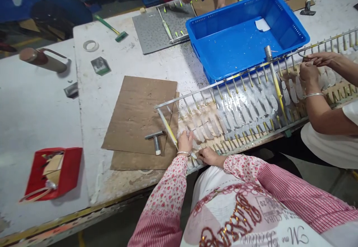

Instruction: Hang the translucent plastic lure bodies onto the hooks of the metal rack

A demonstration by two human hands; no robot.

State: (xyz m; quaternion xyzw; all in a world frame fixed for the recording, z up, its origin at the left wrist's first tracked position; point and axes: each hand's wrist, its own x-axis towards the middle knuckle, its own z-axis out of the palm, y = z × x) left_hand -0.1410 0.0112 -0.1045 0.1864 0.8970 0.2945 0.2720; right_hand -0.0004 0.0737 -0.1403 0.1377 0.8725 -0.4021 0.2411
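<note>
Two cardboard sheets (137, 116) and a T-tool (155, 139) flank the left hand (185, 141).

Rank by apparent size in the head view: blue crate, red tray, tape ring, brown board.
1. Blue crate
2. Brown board, close to the crate in area, and nearer the camera, so that order is unsure
3. Red tray
4. Tape ring

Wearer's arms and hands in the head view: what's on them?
Both arms wear long sleeves, white with small red flowers, turning to pink-and-white stripes higher up. The left hand has a thin silver bangle at the wrist. The right hand is bare, no glove or ring visible.
</note>
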